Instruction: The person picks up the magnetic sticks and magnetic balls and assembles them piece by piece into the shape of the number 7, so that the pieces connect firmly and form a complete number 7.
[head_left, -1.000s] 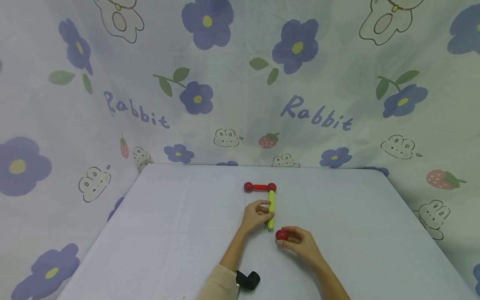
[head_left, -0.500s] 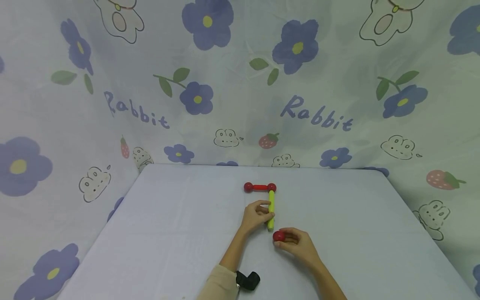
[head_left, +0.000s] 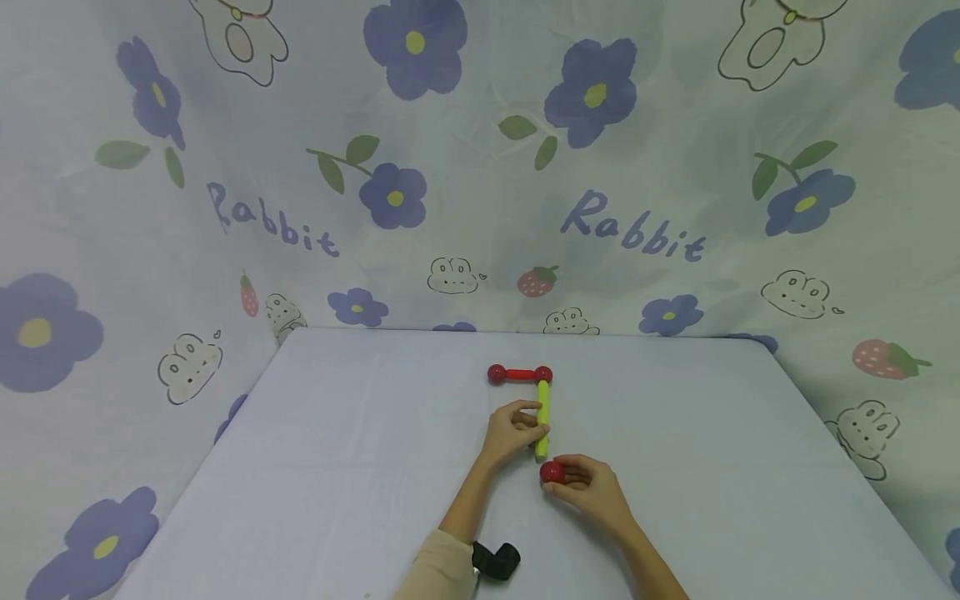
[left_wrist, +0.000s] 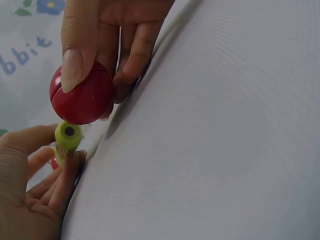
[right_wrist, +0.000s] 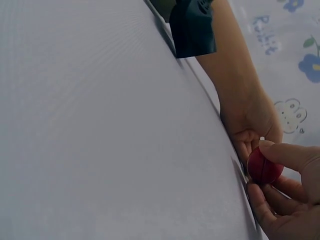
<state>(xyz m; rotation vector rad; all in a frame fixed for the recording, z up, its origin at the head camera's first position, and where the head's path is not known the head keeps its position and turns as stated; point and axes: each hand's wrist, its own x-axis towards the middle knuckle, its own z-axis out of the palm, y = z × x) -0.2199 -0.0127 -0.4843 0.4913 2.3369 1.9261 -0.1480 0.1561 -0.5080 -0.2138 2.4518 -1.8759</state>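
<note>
My left hand (head_left: 512, 433) pinches a yellow-green rod (head_left: 542, 421) between thumb and fingers near the middle of the white table. In the left wrist view the near end of the rod (left_wrist: 69, 131) shows a dark round spot. The rod's far end meets a red ball (head_left: 543, 375), which a short red rod (head_left: 520, 375) joins to another red ball (head_left: 497, 374) on the left. My right hand (head_left: 596, 492) holds a loose red ball (head_left: 552, 472) in its fingertips, just below the near end of the yellow-green rod. A seam line runs round this ball (left_wrist: 82, 97).
The white tabletop (head_left: 337, 467) spreads around both hands. A cloth (head_left: 480, 167) printed with flowers and rabbits hangs behind and beside it. A black device (head_left: 497, 562) sits at the left wrist by a beige sleeve (head_left: 438, 567).
My right hand has moved slightly left with the red ball, closer to the yellow-green rod's near end. The left hand and the joined pieces have stayed in place.
</note>
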